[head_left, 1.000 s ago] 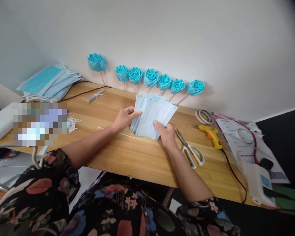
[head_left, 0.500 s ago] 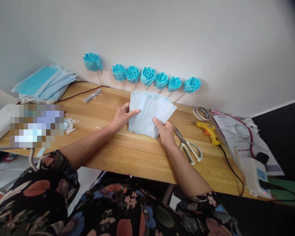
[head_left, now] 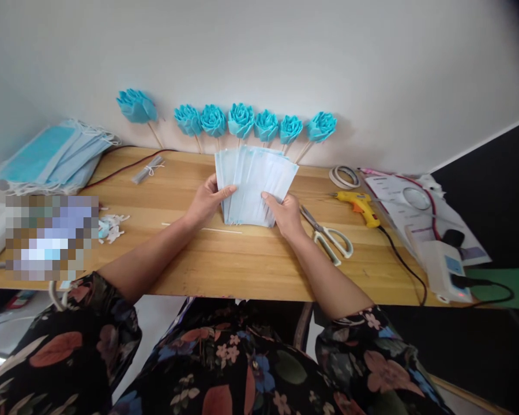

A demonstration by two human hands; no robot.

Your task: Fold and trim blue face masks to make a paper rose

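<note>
Room: plain white wall [head_left: 328, 69] directly behind the work surface; dark floor to the right.

Surface: long wooden table [head_left: 251, 265], pushed against the wall, light grain, front edge toward the person.

Large items: pile of blue face masks [head_left: 47, 155] at the far left corner, ear loops trailing. Printed papers [head_left: 415, 202] at the right end, with a white device [head_left: 441, 268] just in front of them, cable plugged in.

Centre: fan of mask sheets [head_left: 255, 184], pale blue, spread like cards, raised over the middle of the table near the wall. Lower edge close to the wood; contact not discernible.

Along the wall: seven blue fabric roses [head_left: 241, 119] on sticks, leaning in a row behind the fan.

Left hand [head_left: 207, 202]: grip closed on the fan's lower left edge, thumb across the front face, fingers behind.

Right hand [head_left: 285, 213]: grip closed on the lower right corner, thumb pressed on the front, fingers wrapped behind.

Small items: scissors [head_left: 328, 236] just right of the right hand, blades shut. Yellow glue gun [head_left: 358, 202] beyond them, black cord running to the front edge. Tape roll [head_left: 343, 176] near the wall. Thin white stick [head_left: 203, 229] lying flat under the left wrist. White scraps [head_left: 110, 225] at the left.
</note>
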